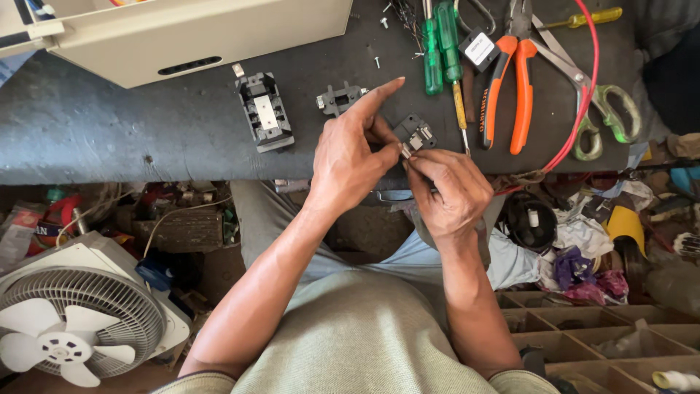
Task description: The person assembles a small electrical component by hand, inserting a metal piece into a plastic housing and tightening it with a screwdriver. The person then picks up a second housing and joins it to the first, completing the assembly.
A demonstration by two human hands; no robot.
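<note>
Both the left hand (348, 162) and right hand (448, 191) are pinching a small silvery metal clip (406, 150) between closed fingers, steadying it beside the dark plastic switch block (415, 133) on the grey worktop (109, 131).

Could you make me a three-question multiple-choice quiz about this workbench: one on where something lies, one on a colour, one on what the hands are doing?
1. Where is the white fan?
A. on the bench
B. low at the person's left
C. on a wall

2. What colour are the pliers handles?
A. orange
B. blue
C. black

3. What are the left hand and right hand doing?
A. resting flat
B. gripping scissors
C. pinching a small part

Answers: 1 B, it sits below the bench edge; 2 A, both handles are orange; 3 C, fingertips meet on it.
</note>
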